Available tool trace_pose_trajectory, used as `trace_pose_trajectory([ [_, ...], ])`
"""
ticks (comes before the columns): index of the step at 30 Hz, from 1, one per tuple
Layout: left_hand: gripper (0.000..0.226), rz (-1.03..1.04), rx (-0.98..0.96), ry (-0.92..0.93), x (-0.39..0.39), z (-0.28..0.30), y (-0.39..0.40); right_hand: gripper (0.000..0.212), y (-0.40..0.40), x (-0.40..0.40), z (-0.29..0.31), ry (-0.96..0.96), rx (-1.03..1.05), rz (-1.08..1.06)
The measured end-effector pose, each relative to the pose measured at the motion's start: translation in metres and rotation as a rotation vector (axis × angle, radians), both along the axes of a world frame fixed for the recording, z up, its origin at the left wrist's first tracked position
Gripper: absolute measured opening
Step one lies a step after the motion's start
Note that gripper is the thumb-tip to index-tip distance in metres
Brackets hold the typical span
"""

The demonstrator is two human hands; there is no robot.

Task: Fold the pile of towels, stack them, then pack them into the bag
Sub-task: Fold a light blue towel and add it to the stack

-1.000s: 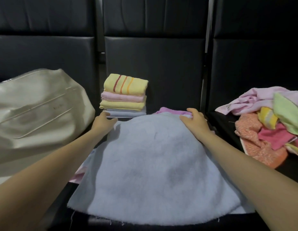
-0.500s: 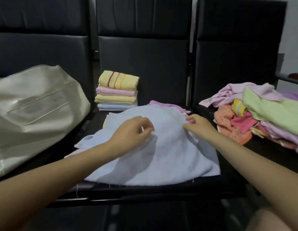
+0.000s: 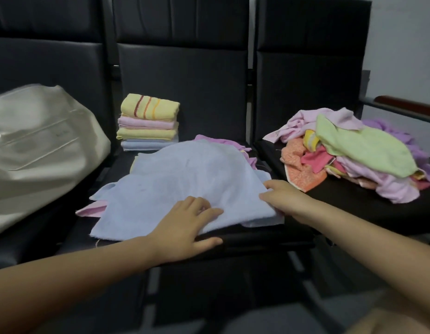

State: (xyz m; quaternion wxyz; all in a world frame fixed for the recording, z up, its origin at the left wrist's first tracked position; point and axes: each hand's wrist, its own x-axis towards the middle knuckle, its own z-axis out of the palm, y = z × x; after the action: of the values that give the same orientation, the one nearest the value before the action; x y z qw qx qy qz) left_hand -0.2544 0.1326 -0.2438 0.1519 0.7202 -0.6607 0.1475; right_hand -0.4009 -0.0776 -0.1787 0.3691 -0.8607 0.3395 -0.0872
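Both hands on light-blue towel (image 3: 185,179): left hand (image 3: 185,225) flat, fingers relaxed; right hand (image 3: 281,198) gripping its near-right corner.

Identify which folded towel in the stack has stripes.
The top towel of the stack: yellow with red and orange stripes. The pink, plain yellow and light blue ones beneath show none.

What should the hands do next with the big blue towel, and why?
Probably lift the near edge and fold it away toward the chair back. Both hands, left and right, are at the near edge of the blue towel, which lies spread open, unfolded, on the seat.
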Motion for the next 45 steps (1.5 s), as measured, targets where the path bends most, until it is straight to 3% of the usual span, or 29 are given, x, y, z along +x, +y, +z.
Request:
trace_pose_trajectory([
  [4, 0.054, -0.037, -0.016, -0.078, 0.001, -0.003, 0.005, 0.033, 0.003, -0.011, -0.019, 0.139, -0.479, 0.047],
  [7, 0.051, -0.058, -0.035, -0.049, 0.002, -0.001, 0.008, 0.052, 0.001, -0.013, -0.030, 0.248, -0.605, 0.046],
  [9, 0.048, -0.072, -0.043, 0.035, 0.003, 0.005, 0.009, 0.068, 0.000, -0.014, -0.027, 0.167, -0.672, 0.105],
  [12, 0.042, -0.061, -0.051, 0.225, 0.002, 0.020, 0.008, 0.083, 0.011, -0.012, -0.017, -0.030, -0.682, 0.414],
  [15, 0.052, 0.023, -0.032, 0.217, 0.002, 0.030, 0.001, 0.077, 0.033, -0.001, -0.017, 0.038, -0.742, 0.657],
  [18, 0.060, 0.133, -0.074, 0.209, 0.009, 0.036, -0.006, 0.039, 0.042, 0.017, -0.011, 0.072, -0.833, 0.634],
  [20, 0.060, 0.167, -0.097, 0.164, 0.019, 0.043, -0.008, 0.019, 0.031, 0.028, 0.002, 0.120, -0.776, 0.565],
  [23, 0.050, 0.191, 0.015, -0.005, 0.037, 0.063, -0.006, 0.022, 0.006, 0.035, 0.020, -0.012, -0.547, 0.489],
  [25, 0.045, 0.212, 0.071, -0.016, 0.049, 0.075, 0.000, 0.027, -0.005, 0.034, 0.029, -0.157, -0.363, 0.418],
  [28, 0.046, 0.281, 0.040, 0.149, 0.073, 0.086, 0.020, 0.026, -0.012, 0.032, 0.032, -0.310, -0.144, 0.272],
  [32, 0.052, 0.352, 0.009, 0.509, 0.105, 0.082, 0.053, 0.025, -0.020, 0.025, 0.026, -0.390, 0.116, 0.180],
  [34, 0.060, 0.377, -0.007, 0.594, 0.106, 0.075, 0.063, 0.028, -0.020, 0.022, 0.024, -0.350, 0.077, 0.168],
  [38, 0.045, 0.327, -0.005, 0.643, 0.088, 0.065, 0.067, 0.029, -0.012, 0.016, 0.015, -0.206, 0.071, 0.184],
  [42, 0.040, 0.322, 0.182, 0.532, 0.078, 0.052, 0.066, 0.025, -0.012, 0.006, 0.004, 0.068, 0.143, 0.349],
  [45, 0.044, 0.327, 0.237, 0.505, 0.085, 0.060, 0.069, 0.017, -0.015, 0.007, 0.008, 0.040, 0.089, 0.317],
])
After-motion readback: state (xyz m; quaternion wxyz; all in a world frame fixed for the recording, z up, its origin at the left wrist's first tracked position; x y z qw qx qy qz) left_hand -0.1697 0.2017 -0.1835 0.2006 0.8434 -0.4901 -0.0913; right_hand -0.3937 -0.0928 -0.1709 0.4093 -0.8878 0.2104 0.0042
